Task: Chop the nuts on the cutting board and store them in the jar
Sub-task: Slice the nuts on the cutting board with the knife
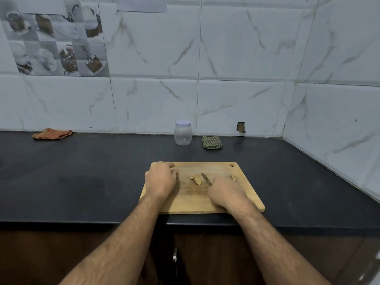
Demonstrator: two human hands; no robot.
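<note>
Landmark: wooden cutting board (191, 200), lying on the dark counter (82, 171) at its near edge.

Left hand (160, 179) rests palm-down on the board's far left corner, fingers curled loosely; whether anything lies beneath it cannot be told. Right hand (225, 194) sits on the board's right half, fingers wrapped round the handle of a knife (206, 178); the blade points away and leftward over the board centre.

Nuts (196, 179): a small cluster at board centre, just left of the blade. A second small heap of pieces (233, 177), probably chopped nut, lies near the board's right edge.

Jar (183, 133): clear, lid on, upright beyond the board against the wall. Green checked cloth (212, 142) beyond the board, just right of the jar. Orange cloth (52, 133) far left of the board.
</note>
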